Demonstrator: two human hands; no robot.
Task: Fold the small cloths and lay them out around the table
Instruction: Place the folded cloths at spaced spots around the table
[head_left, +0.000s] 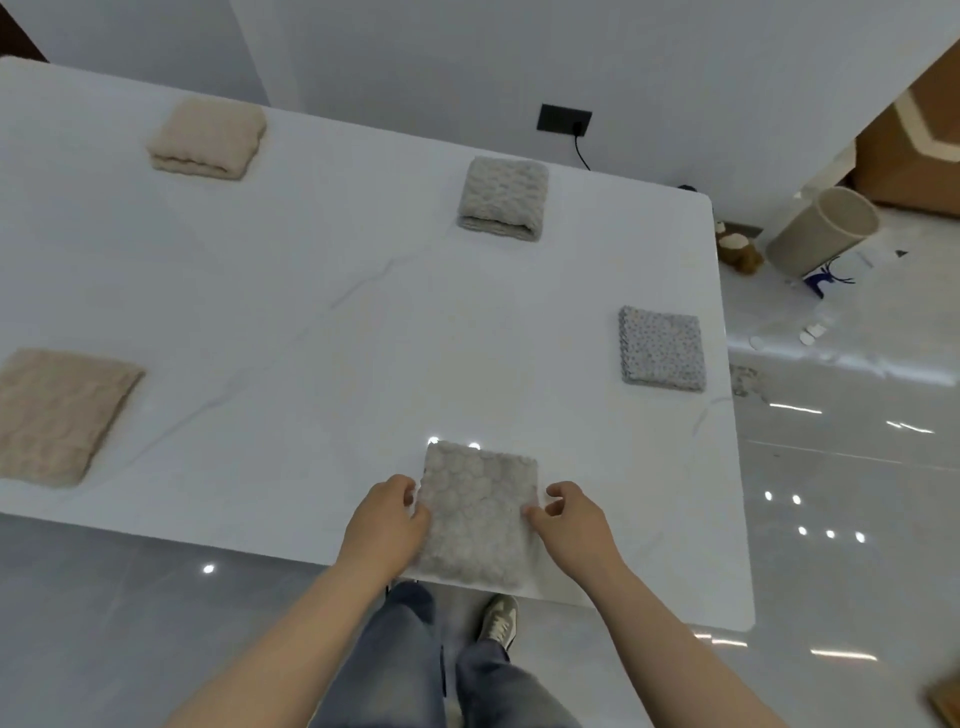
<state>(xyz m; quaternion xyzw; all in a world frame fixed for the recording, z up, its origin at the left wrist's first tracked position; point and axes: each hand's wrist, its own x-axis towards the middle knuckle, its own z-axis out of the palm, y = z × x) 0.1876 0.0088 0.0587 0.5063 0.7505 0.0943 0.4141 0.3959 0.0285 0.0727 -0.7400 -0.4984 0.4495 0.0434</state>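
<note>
A folded grey textured cloth (478, 512) lies at the near edge of the white marble table (311, 322). My left hand (387, 522) grips its left edge and my right hand (569, 522) pinches its right edge. Four other folded cloths lie around the table: a beige cloth (208, 137) at the far left, a grey cloth (503, 198) at the far right, a blue speckled cloth (662, 348) by the right edge, and a tan cloth (57, 413) at the left.
Beyond the table's right edge the glossy floor holds a beige bin (823, 228) on its side, a plush toy (735, 247) and cardboard boxes (914, 145). A wall socket (563, 119) with a cable sits behind. My legs stand at the near edge.
</note>
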